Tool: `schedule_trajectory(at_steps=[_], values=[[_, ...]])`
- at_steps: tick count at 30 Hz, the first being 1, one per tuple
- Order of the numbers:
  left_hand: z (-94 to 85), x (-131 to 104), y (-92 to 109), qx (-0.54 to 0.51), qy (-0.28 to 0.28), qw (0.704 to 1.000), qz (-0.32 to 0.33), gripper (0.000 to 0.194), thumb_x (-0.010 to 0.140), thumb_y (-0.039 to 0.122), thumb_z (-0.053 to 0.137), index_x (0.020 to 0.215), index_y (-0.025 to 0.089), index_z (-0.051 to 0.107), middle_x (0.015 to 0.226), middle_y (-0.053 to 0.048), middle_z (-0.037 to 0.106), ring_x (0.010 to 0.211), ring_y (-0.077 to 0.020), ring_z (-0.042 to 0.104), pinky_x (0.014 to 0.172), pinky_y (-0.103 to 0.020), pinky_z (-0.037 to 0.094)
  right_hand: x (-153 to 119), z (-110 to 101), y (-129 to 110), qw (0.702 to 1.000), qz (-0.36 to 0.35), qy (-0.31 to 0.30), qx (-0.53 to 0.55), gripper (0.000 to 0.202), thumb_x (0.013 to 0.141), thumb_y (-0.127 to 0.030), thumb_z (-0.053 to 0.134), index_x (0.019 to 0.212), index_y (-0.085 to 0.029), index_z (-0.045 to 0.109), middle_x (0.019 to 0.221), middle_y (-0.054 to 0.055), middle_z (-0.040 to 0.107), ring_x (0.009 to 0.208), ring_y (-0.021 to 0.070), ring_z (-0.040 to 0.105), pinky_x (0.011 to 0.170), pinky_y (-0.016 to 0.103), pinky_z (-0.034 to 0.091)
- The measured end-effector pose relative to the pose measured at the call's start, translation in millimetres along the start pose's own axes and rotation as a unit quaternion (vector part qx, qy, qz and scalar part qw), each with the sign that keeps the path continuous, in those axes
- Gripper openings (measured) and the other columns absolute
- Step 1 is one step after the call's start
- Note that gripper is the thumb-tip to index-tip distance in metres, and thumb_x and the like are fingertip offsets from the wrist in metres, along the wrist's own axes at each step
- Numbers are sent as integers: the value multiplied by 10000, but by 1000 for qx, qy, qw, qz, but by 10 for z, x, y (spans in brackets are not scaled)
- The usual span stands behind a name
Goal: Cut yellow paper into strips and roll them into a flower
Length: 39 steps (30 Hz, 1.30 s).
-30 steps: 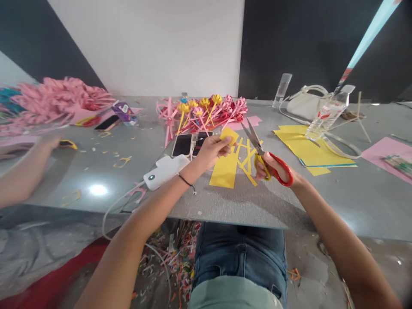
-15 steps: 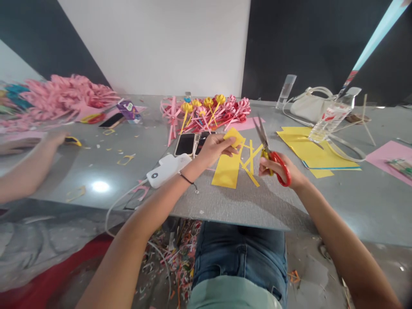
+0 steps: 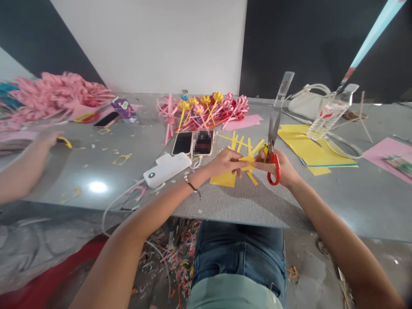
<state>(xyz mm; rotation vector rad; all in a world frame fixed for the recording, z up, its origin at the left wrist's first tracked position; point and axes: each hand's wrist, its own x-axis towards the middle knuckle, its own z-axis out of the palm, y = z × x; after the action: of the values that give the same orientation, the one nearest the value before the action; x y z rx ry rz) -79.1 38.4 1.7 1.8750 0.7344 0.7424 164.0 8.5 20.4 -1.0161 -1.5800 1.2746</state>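
Between my two hands is a small piece of yellow paper (image 3: 247, 162). My left hand (image 3: 228, 163) pinches its left side, with the fingers closed. My right hand (image 3: 273, 163) has its fingers through red and yellow-handled scissors (image 3: 274, 165), whose blades point up and away from me. The right thumb and fingertips also touch the right edge of the yellow piece. Below and behind my hands lie a yellow paper sheet (image 3: 222, 179) and several cut yellow strips (image 3: 240, 140), partly covered by the fingers.
Two phones (image 3: 183, 143) and a white power bank (image 3: 167, 169) with a cable lie left. Behind are pink and yellow paper flowers (image 3: 206, 107). At right are yellow sheets (image 3: 317, 150), a plastic bottle (image 3: 331, 116) and a white bag (image 3: 310, 103). Another person's arm (image 3: 27, 165) rests far left.
My left hand has come down and right with the yellow paper piece. My right hand has turned the scissors more upright, and its fingertips now meet the piece.
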Motion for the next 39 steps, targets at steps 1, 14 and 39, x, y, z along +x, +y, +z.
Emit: schedule_trajectory(at_steps=[1,14,39], values=[[6,0,0,1,-4,1000,-1,442,970,499,721,705,145,707,624,-47,738,577,-125,741,515,-183,431,0,3,3,1000,2,0,-5,516,698,-458,953,843,-263,498,858,-8,655,798,199,642,781,393,563],[23,-4,69,-55,-11,996,-63,390,934,460,737,691,156,707,645,-76,759,554,-131,704,546,-220,466,29,-13,112,998,-13,6,-65,471,771,-489,902,869,-264,501,822,-6,639,733,187,600,685,363,511],[47,18,-5,-120,-43,988,-93,253,879,378,786,812,134,780,756,-106,797,564,-125,711,546,-224,495,19,3,134,996,-35,40,-70,446,774,-474,898,896,-277,517,834,-7,650,762,211,631,712,391,540]])
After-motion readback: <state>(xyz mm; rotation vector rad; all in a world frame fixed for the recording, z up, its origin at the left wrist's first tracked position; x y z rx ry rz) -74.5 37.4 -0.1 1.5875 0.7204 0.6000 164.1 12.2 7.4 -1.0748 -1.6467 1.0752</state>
